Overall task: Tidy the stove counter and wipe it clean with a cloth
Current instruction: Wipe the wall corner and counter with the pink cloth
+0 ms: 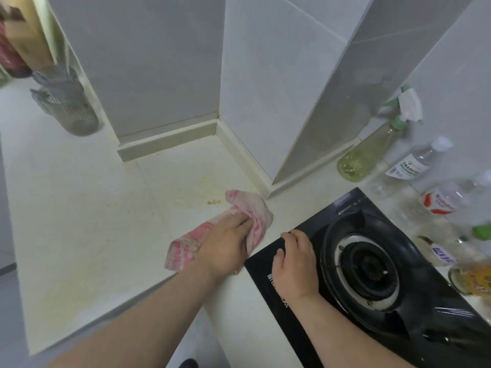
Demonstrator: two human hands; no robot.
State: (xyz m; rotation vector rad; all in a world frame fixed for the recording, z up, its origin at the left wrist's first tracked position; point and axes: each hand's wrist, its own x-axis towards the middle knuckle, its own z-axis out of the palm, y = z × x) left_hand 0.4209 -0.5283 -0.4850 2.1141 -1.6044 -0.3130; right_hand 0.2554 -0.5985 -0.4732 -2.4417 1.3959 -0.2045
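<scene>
Left hand (225, 245) fingers (239, 219) together pressing pink patterned cloth (256, 208) mid-frame, right hand (295, 264) gripping black glass stove (345, 205) edge; sweep crumbs (214, 202), even pressure.

Left hand (225, 247) on cloth (256, 211), right hand (296, 266) on stove (295, 330)
</scene>
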